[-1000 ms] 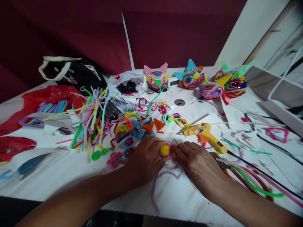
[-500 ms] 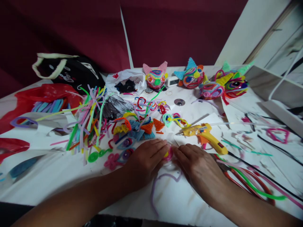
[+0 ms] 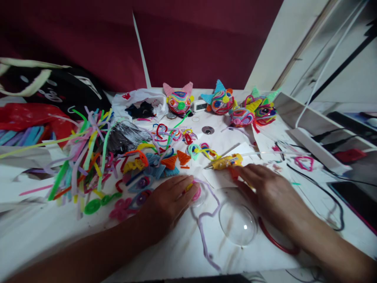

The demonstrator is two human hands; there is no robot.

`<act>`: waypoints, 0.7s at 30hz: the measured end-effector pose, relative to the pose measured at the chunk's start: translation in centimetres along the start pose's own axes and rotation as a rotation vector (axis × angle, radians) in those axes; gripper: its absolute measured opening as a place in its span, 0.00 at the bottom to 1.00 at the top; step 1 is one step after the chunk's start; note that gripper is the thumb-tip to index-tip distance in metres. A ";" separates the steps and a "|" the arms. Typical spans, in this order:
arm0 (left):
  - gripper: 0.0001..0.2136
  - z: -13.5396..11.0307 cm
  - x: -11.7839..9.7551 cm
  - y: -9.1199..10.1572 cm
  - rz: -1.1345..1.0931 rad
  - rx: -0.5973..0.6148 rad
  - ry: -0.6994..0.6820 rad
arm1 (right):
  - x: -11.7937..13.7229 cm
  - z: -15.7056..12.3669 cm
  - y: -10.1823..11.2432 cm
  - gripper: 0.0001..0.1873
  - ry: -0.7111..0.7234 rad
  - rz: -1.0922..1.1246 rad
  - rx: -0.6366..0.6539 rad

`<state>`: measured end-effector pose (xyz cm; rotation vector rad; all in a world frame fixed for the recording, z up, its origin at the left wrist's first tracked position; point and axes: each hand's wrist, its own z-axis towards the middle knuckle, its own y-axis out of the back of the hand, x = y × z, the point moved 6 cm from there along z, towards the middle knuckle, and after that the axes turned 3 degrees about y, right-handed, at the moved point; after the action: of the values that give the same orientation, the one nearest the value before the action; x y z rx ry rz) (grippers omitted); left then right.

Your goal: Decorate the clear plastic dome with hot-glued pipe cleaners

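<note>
Low over the table's middle, my left hand [image 3: 169, 206] closes its fingers on a pink and yellow pipe-cleaner coil [image 3: 196, 193]. A small clear rim shows around that coil. A lilac pipe cleaner [image 3: 203, 232] trails from beside it toward the table's front. My right hand [image 3: 263, 188] is on the yellow glue gun [image 3: 226, 162], its fingers and thumb around the handle, which is mostly hidden. The gun lies with its nozzle pointing left. Between my hands sits a clear plastic dome [image 3: 238, 224]. Red handles [image 3: 277, 239] show partly under my right forearm.
Pipe cleaners [image 3: 94, 149] lie heaped at left, near blue eye shapes [image 3: 141, 182] and orange triangles [image 3: 169, 162]. Several decorated animal heads [image 3: 179, 102] stand at the back. A power strip [image 3: 319, 151], cables and a phone [image 3: 356, 200] occupy the right side.
My right hand has left the pink and yellow coil and moved right onto the glue gun. The clear dome has come into plain sight. The view has turned rightward.
</note>
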<state>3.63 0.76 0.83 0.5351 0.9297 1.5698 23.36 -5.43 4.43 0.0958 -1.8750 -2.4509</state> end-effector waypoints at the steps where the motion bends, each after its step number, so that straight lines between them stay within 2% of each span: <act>1: 0.17 0.0 0.0 0.0 0.003 0.001 0.007 | -1.4 -0.2 -0.3 0.14 -0.054 -0.056 0.025; 3: 0.17 0.0 0.0 -0.1 0.009 0.010 0.014 | -4.0 -0.4 -1.2 0.14 -0.175 -0.097 0.097; 4: 0.17 0.0 0.0 -0.1 0.009 0.017 0.017 | -4.9 -0.3 -1.9 0.14 -0.208 -0.042 0.153; 8: 0.17 -0.1 0.1 -0.2 0.000 0.024 0.020 | -6.4 0.9 -4.3 0.14 -0.257 0.191 0.305; 12: 0.17 -0.1 0.1 -0.1 -0.020 0.013 0.016 | -7.1 1.5 -5.1 0.16 -0.261 0.258 0.325; 17: 0.17 -0.1 0.1 -0.1 -0.035 0.018 0.028 | -8.7 0.7 -5.6 0.21 -0.309 0.352 0.305; 21: 0.18 0.0 0.2 0.0 -0.039 0.019 0.022 | -8.9 0.6 -4.9 0.24 -0.317 0.460 0.276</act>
<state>3.58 0.95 0.80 0.5111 0.9665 1.5356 32.16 -2.84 -0.01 -0.6715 -2.0521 -1.9786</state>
